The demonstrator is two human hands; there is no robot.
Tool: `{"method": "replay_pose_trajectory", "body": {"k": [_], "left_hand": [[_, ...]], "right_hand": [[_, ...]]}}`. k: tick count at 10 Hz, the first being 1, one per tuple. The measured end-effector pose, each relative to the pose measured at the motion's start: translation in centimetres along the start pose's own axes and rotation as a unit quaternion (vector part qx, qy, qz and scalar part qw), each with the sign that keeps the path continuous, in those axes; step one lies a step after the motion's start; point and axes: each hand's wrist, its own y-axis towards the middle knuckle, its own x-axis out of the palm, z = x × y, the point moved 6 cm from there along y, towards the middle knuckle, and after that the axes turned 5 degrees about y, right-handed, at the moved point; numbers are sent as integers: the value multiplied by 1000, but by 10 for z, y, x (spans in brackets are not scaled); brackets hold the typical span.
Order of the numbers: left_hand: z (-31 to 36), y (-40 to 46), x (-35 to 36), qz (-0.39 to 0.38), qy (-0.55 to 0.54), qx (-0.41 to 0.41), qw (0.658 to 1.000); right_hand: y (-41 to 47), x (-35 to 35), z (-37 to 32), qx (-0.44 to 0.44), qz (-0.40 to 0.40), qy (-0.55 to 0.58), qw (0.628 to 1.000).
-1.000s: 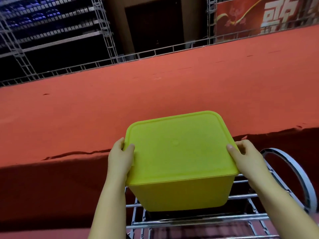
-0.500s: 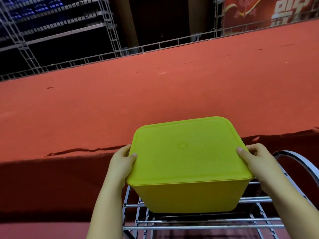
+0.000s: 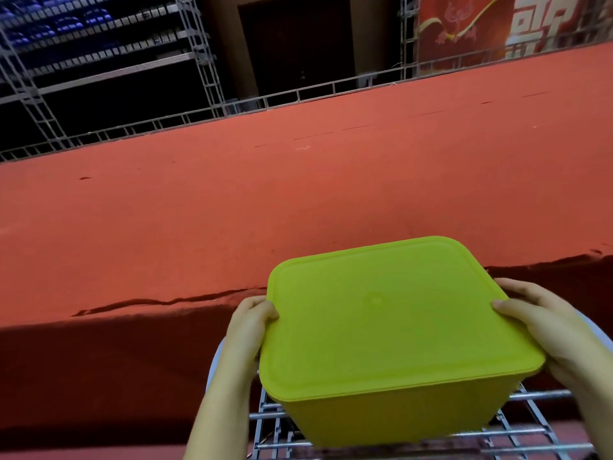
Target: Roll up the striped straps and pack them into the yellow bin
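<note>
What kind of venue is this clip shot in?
Probably an event hall or stage set-up area: a red-carpeted stage platform, metal truss scaffolding behind it, and a red banner with large characters. Both hands hold a lidded yellow bin.

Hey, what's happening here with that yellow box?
A person holds the yellow bin with both hands, the left hand on one side of its lid and the right hand on the other. The lid is on, so what is inside cannot be seen, and no straps are in view. The bin is over a metal wire rack, in front of a red carpeted platform.
</note>
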Motion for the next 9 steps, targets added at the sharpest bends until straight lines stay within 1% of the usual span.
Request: {"method": "replay_pose_trajectory", "body": {"k": [1, 2, 3, 4, 5, 6, 7, 8, 9], "left_hand": [[16, 20, 3, 18, 163, 23, 986], [30, 44, 8, 16, 204, 49, 978], [34, 60, 16, -17, 88, 54, 995], [29, 66, 21, -30, 27, 31, 999], [27, 68, 22, -32, 13, 20, 999], [28, 70, 22, -34, 26, 38, 998], [29, 69, 20, -13, 61, 73, 995], [42, 75, 15, 25, 144, 129, 981], [64, 83, 14, 64, 245, 172, 952]], "right_hand": [[6, -1, -13, 6, -51, -110, 993], [26, 16, -38, -25, -71, -209, 975], [55, 35, -55, -58, -67, -232, 969], [74, 46, -52, -55, -60, -180, 980], [76, 47, -50, -85, -34, -207, 974], [73, 50, -52, -126, -28, -293, 947], [78, 53, -51, -133, -25, -397, 908], [87, 55, -59, -155, -4, -514, 844], [97, 70, -79, -213, -15, -538, 815]]}}
